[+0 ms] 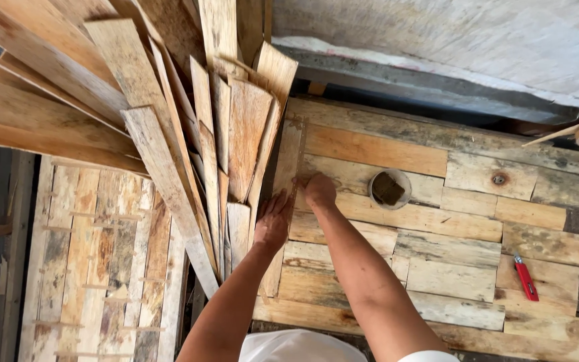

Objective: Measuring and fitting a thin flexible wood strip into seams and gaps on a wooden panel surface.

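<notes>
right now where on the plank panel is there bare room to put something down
Bare planks lie between the round container and the red utility knife, and along the near edge below the right hand. The far left is crowded: the left hand presses a strip beside the leaning boards.

Red utility knife [525, 277] and small round container [390, 189] on patchwork plank surface [477, 221]

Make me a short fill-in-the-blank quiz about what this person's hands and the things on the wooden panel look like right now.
1. Both hands, left hand and right hand, press on a narrow wooden ____ at the panel's left edge.
2. The utility knife lying on the panel is ____ in colour.
3. The small tub beside the right hand is ____ in shape.
4. The loose boards are piled to the ____ of the hands.

Missing words: strip; red; round; left
</notes>
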